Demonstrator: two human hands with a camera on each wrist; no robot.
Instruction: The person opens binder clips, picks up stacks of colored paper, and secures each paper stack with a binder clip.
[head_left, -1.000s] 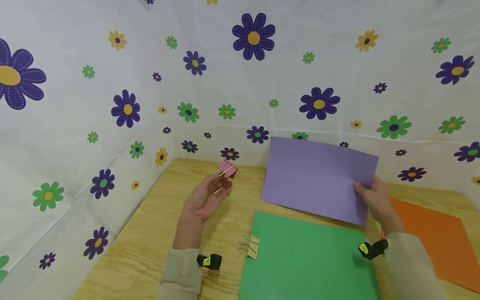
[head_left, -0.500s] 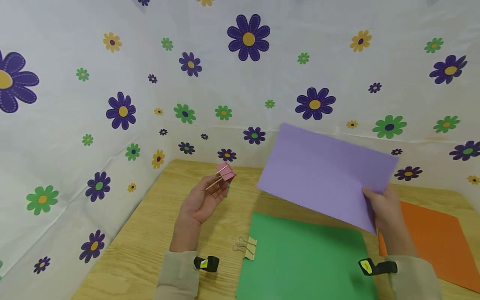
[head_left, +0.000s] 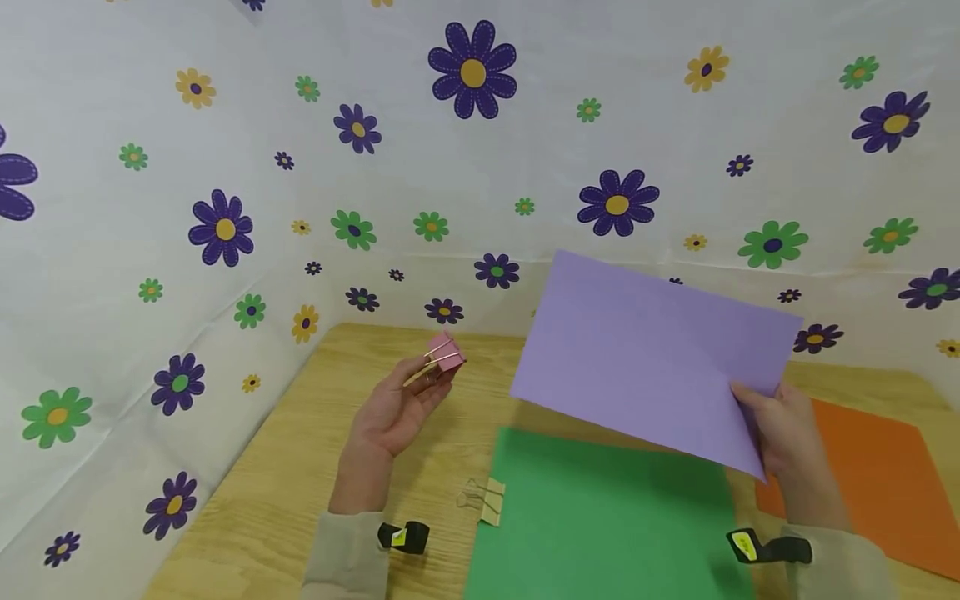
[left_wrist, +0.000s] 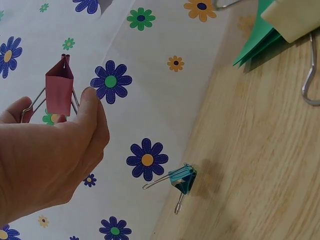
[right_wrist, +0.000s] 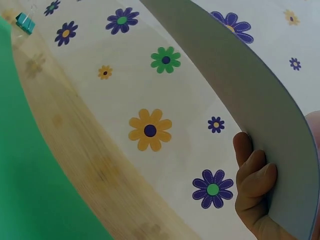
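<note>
My left hand [head_left: 390,412] pinches a pink binder clip [head_left: 447,352] by its wire handles above the table. In the left wrist view, the clip's jaws look parted and nothing sits between them. My right hand [head_left: 787,429] grips a purple sheet of paper [head_left: 645,358] at its right edge, thumb on the front and fingers curled behind. The sheet is tilted in the air, bent slightly, over the back of a green stack of paper [head_left: 600,533]. A pale yellow binder clip [head_left: 492,502] is clamped on that stack's left edge.
An orange sheet [head_left: 885,475] lies to the right, partly behind my right forearm. A teal binder clip [left_wrist: 183,179] rests on the wooden table [head_left: 300,467], near the back edge. Flower-patterned fabric [head_left: 420,167] stands behind and on the left.
The purple sheet in my right hand has swung to the right and tipped from nearly upright to slanting. My left hand stays almost in place with the pink binder clip.
</note>
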